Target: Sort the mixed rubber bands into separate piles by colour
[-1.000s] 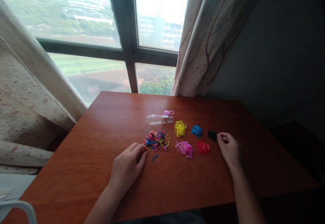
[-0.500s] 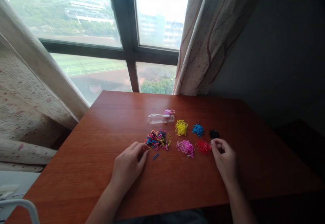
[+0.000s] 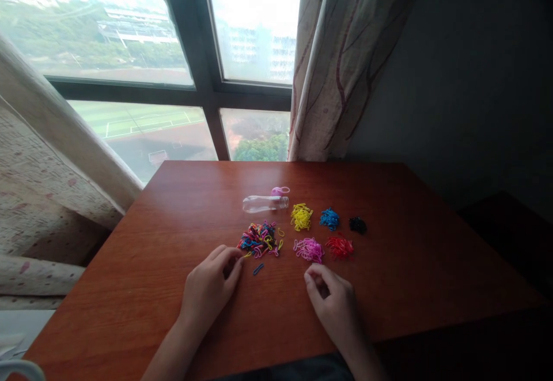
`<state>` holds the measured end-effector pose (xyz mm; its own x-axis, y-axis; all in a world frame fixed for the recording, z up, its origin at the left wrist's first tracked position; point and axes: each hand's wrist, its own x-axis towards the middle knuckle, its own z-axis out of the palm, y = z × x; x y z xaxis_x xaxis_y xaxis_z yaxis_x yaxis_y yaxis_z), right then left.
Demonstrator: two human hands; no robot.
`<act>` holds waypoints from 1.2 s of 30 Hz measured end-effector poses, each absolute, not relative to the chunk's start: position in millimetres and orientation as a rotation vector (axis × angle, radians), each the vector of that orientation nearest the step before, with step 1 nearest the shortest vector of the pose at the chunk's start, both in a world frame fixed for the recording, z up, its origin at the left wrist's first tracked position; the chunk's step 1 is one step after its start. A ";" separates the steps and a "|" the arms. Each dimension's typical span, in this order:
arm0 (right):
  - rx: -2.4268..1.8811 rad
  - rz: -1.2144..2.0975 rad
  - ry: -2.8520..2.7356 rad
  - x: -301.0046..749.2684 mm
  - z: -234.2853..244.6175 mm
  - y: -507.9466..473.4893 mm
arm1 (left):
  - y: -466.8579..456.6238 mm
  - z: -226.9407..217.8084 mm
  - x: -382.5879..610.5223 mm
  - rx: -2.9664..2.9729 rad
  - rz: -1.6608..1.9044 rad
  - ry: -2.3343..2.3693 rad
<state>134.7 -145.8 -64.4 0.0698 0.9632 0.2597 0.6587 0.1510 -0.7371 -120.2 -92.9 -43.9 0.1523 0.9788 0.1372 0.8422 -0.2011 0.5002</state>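
My left hand (image 3: 211, 280) rests at the near left of a mixed pile of small colored rubber bands (image 3: 261, 237). Its thumb and index finger come together beside a yellow rubber band (image 3: 247, 254); whether they grip anything is hidden. Just in front of that pile lies a single dark blue rubber band (image 3: 258, 269). My right hand (image 3: 332, 294) is curled, fingertips pinched, just below the pink rubber bands (image 3: 309, 249). Nothing shows between those fingers. Sorted heaps of yellow bands (image 3: 301, 217), blue bands (image 3: 329, 218), black bands (image 3: 358, 224) and red bands (image 3: 340, 247) lie around it.
Behind the piles, a clear plastic bottle (image 3: 263, 204) lies on its side, with a pink cap with a loop (image 3: 279, 191) behind it. The brown wooden table (image 3: 129, 277) reaches to a window with curtains (image 3: 324, 82). A white curved object (image 3: 21, 369) shows at lower left.
My right hand has moved left, from the edge of the red heap to below the pink one. My left hand stays by the mixed pile. The view has shifted slightly.
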 end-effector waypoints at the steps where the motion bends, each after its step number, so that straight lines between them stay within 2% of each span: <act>1: -1.577 0.507 -1.669 134.5 -64.8 -145.3 | -91.3 -43.3 -119.3 2.120 0.656 1.734; 9: -1.595 0.502 -1.711 134.0 -57.6 -145.1 | -53.7 -12.8 -76.9 2.256 0.728 1.547; 14: -1.594 0.523 -1.731 134.2 -60.1 -145.6 | -19.3 6.8 -27.9 2.442 0.516 1.519; 21: -1.570 0.502 -1.739 135.5 -67.0 -145.0 | 13.7 -2.7 12.7 2.494 0.434 1.459; 36: -1.569 0.565 -1.743 135.9 -70.6 -145.3 | -38.4 -1.1 -46.7 2.321 0.596 1.493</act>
<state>135.9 -145.3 -70.6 -0.0074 0.9764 0.2158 0.6646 0.1660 -0.7286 -46.7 -38.4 -1.1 0.3676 0.9138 0.1728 0.7816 -0.4042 0.4750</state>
